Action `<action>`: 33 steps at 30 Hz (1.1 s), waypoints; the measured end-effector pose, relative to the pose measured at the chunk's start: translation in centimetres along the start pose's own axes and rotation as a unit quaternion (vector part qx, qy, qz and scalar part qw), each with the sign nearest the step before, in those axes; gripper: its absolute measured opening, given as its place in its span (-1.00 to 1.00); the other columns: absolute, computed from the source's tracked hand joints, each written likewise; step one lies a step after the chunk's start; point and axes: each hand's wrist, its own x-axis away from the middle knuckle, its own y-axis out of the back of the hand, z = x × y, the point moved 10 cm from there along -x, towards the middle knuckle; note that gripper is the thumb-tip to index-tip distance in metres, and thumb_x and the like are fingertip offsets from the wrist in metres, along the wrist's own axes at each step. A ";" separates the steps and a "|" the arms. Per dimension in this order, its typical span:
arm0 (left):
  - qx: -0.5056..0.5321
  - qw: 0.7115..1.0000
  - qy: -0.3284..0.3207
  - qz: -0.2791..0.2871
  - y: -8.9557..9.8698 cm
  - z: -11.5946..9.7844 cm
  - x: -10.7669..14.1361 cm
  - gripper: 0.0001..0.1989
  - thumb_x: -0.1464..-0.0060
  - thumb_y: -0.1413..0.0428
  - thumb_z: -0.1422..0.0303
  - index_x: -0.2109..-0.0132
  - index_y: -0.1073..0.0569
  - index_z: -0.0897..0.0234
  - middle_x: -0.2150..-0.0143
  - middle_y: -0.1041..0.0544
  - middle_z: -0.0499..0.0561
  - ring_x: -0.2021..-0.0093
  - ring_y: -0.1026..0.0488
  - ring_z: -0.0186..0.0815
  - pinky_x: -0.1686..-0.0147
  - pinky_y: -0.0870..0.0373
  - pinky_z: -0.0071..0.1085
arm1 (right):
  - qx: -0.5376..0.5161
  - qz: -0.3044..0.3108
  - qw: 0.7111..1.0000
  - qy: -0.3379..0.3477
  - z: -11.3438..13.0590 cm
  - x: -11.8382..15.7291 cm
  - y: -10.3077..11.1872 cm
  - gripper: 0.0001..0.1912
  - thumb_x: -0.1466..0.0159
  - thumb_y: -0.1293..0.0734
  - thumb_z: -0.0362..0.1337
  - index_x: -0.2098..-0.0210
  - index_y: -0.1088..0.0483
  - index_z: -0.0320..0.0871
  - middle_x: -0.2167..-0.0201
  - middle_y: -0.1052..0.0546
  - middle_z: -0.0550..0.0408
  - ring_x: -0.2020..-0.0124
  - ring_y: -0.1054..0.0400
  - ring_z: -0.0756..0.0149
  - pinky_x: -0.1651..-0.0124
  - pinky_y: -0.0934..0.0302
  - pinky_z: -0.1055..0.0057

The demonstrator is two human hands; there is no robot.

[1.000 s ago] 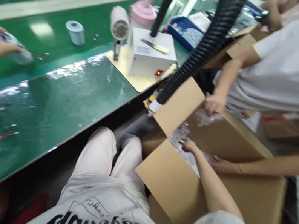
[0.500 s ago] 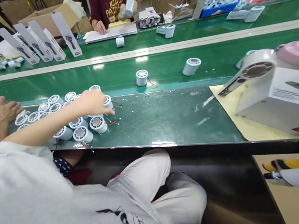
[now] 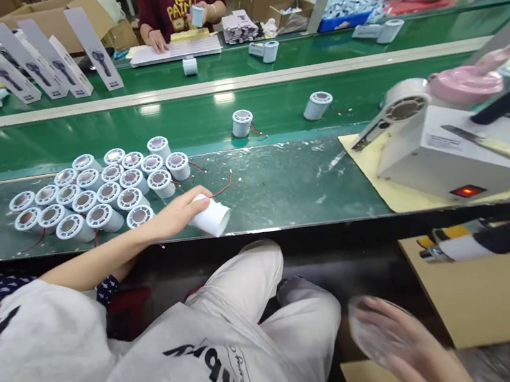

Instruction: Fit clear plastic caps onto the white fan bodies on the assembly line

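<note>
My left hand (image 3: 184, 210) grips a white cylindrical fan housing (image 3: 213, 216), tilted over the bench's front edge, with thin red wires trailing from its far end. Beside it, to the left, several similar fan housings (image 3: 103, 216) stand close together, grilled round ends up, some with red wires. At the lower right, my right hand (image 3: 407, 341) is smeared by motion below bench height. Its fingers curl round a clear, rounded plastic piece (image 3: 369, 331), whose exact kind I cannot make out.
Two more housings stand on the green conveyor (image 3: 185, 121). To the right, a grey machine (image 3: 455, 157) with a lit red switch bears a handheld fan body (image 3: 393, 112) and a knife (image 3: 486, 142). Electric screwdrivers (image 3: 479, 243) lie near cardboard below. Co-workers sit opposite; another person is at the left.
My left hand has moved right and toward me from the cluster, now with one housing in it. My right hand has come into view. The view has shifted, and the neighbour's hand at left has withdrawn.
</note>
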 end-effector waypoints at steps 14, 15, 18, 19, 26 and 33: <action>0.039 0.956 -0.200 0.210 -16.6 -5.3 -0.1 -0.69 -0.14 -0.30 0.16 0.05 -0.64 0.23 0.10 -0.52 0.07 0.09 -0.46 -0.22 -0.02 -0.41 -0.28 | 0.133 0.064 0.989 0.027 5.2 -3.6 -7.8 -0.96 -0.25 -0.47 -0.32 0.29 -0.53 -0.07 -0.13 -0.45 -0.10 -0.09 -0.46 -0.05 -0.05 -0.48 0.06; 0.048 0.958 -0.198 0.203 -16.7 -5.0 -0.2 -0.59 -0.08 -0.36 0.09 0.01 -0.64 0.21 0.10 -0.50 0.07 0.09 -0.45 -0.21 0.00 -0.42 -0.27 | 0.086 0.065 0.994 0.007 4.9 -3.5 -7.5 -0.92 -0.27 -0.47 -0.24 0.33 -0.51 -0.07 -0.08 -0.47 -0.09 -0.05 -0.48 0.00 -0.04 -0.47 0.10; 0.062 0.955 -0.211 0.198 -17.4 -4.2 -0.3 -0.34 0.14 -0.46 -0.05 -0.07 -0.64 0.16 0.06 -0.48 0.09 0.04 -0.45 -0.15 -0.03 -0.44 -0.20 | -0.009 0.027 0.998 -0.053 4.2 -3.3 -6.5 -0.75 -0.36 -0.38 -0.16 0.43 -0.48 -0.09 0.06 -0.53 -0.05 0.06 -0.51 0.10 0.07 -0.45 0.22; 0.062 0.952 -0.223 0.199 -17.7 -4.0 -0.3 -0.32 0.17 -0.46 -0.06 -0.07 -0.64 0.16 0.02 -0.47 0.12 -0.02 -0.45 -0.11 -0.08 -0.44 -0.16 | -0.032 0.009 0.997 -0.068 3.9 -3.3 -6.2 -0.72 -0.36 -0.38 -0.16 0.47 -0.47 -0.09 0.10 -0.54 -0.04 0.08 -0.52 0.11 0.10 -0.44 0.23; 0.128 0.922 -0.221 0.292 -19.3 -3.8 0.6 -0.30 0.03 -0.44 0.12 -0.25 -0.52 0.14 -0.22 -0.52 0.21 -0.23 -0.46 0.00 -0.24 -0.39 -0.05 | -0.211 -0.065 0.964 -0.145 1.2 -3.4 -5.3 -0.59 -0.25 -0.51 -0.04 0.62 -0.43 -0.09 0.22 -0.63 0.00 0.08 -0.59 0.01 0.09 -0.49 0.13; 0.271 0.907 -0.058 0.316 -19.8 -2.2 0.7 -0.31 -0.03 -0.39 0.22 -0.28 -0.42 0.20 -0.26 -0.46 0.22 -0.06 -0.54 -0.18 -0.01 -0.54 -0.24 | -0.053 0.015 0.998 0.020 4.4 -2.8 -5.9 -0.71 -0.24 -0.57 -0.17 0.04 -0.62 0.05 -0.22 -0.56 -0.02 -0.25 -0.46 -0.07 -0.31 -0.38 -0.03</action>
